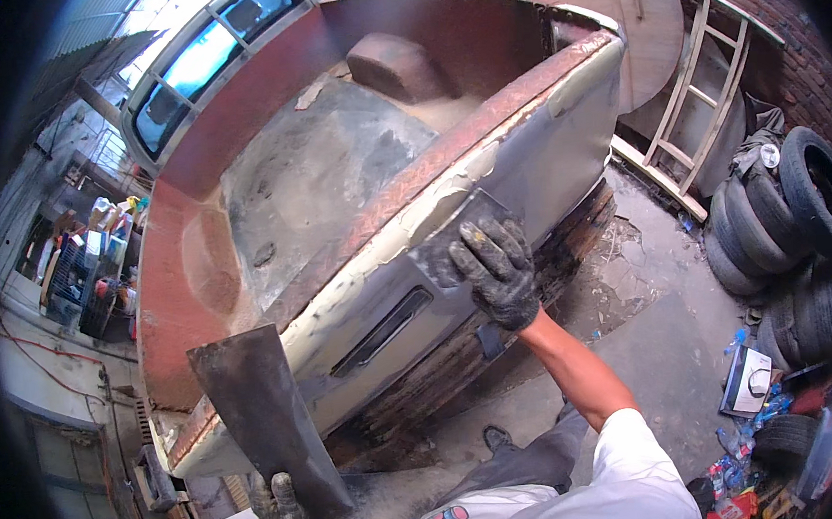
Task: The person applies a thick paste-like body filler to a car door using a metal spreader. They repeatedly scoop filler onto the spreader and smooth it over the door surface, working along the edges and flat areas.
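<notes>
My left hand [281, 512], in a dark worn glove, grips the lower end of a dark, stiff-looking rectangular sheet [264, 405]. The sheet stands tilted in front of the left part of a pickup tailgate [373, 335]; its exact material I cannot make out. My right hand [496, 271], in a matching dirty glove, lies flat with its fingers spread on the tailgate's outer face, near the top edge. Around those fingers shows a dark grey patch [435, 255]; whether it is a thin sheet or part of the surface I cannot tell. Left of it sits the recessed handle slot [382, 331].
Behind the tailgate lies the reddish truck bed [323, 170] with a cab window [190, 58] beyond. Stacked tyres [770, 215] and a wooden frame [699, 95] stand at right. Litter and a box [746, 381] lie on the floor. Shelves with goods [92, 253] are at left.
</notes>
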The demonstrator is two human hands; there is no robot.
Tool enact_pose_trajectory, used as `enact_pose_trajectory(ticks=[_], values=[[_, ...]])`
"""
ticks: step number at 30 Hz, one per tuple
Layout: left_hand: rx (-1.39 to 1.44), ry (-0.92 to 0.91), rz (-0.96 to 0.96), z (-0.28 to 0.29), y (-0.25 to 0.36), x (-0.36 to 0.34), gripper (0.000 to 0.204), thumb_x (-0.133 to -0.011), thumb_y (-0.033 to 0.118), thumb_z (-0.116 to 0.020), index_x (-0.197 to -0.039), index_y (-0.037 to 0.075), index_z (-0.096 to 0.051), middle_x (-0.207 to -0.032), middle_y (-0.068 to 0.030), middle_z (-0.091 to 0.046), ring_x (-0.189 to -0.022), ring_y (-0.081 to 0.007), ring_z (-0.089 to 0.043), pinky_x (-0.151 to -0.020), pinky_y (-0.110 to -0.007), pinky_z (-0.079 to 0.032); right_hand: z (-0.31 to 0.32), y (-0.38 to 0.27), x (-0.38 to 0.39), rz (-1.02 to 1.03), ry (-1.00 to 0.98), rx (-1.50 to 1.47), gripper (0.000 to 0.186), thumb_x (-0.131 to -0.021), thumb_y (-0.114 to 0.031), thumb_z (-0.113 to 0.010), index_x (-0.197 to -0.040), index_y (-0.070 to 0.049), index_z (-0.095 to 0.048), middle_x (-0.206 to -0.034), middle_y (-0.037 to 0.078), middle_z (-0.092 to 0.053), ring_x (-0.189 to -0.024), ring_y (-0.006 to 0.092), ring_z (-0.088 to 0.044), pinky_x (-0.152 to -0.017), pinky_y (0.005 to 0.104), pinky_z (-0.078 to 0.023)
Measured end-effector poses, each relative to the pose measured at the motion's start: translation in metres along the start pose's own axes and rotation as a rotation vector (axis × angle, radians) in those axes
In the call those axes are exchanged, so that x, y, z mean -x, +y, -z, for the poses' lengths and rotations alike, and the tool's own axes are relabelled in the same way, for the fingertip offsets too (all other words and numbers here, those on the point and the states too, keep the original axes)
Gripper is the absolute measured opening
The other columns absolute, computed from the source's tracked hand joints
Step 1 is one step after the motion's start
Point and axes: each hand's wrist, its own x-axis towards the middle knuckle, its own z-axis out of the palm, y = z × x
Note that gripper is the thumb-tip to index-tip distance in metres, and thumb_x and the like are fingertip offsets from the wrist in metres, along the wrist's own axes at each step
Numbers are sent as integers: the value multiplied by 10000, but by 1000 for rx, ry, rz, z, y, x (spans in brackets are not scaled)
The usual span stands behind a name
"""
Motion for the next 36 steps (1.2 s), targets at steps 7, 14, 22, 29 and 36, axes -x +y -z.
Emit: enact_pose_trajectory(ticks=[7, 14, 22, 29, 36], values=[[-46, 53, -77, -6, -20, -4, 452, -966, 398, -484, -1025, -34, -603, -949, -167, -619, -895, -316, -568, -830, -419, -435, -45, 3, 2, 33, 138, -69, 410, -758, -61, -612, -1156, -146, -664, -1316, 63, -533, -1224, 280, -483, -1021, 455, -405], [-351, -128, -136, -21, 10, -20, 481, -979, 417, -473, -1099, -34, -590, -1063, -126, -627, -946, -213, -573, -862, -367, -457, 8, 15, 27, -69, -40, 16, 481, -741, -14, -602, -1201, -147, -633, -1320, 54, -528, -1229, 285, -478, -1036, 485, -382], [293, -852, -244, -146, 79, -10, 354, -1006, 250, -430, -1191, -15, -573, -1150, -136, -621, -1065, -234, -572, -944, -334, -429, 162, -40, -8, -102, -112, -73, 441, -735, -93, -694, -1171, -98, -626, -1271, 104, -557, -1191, 304, -519, -1037, 486, -380], [1110, -1255, 416, -278, 111, 38, 329, -1000, 225, -440, -1212, 10, -569, -1142, -109, -623, -1030, -204, -589, -901, -325, -466, 189, -82, -17, 2, -422, -136, 461, -753, -94, -599, -1214, -120, -612, -1295, 99, -561, -1199, 286, -526, -1027, 473, -408], [1253, -1257, 561, -264, 99, 62, 343, -994, 242, -449, -1219, 10, -563, -1121, -109, -626, -1010, -207, -594, -882, -329, -471, 198, -63, -19, 96, -407, -81, 457, -790, -149, -590, -1247, -131, -591, -1319, 89, -544, -1222, 281, -503, -1051, 477, -388]])
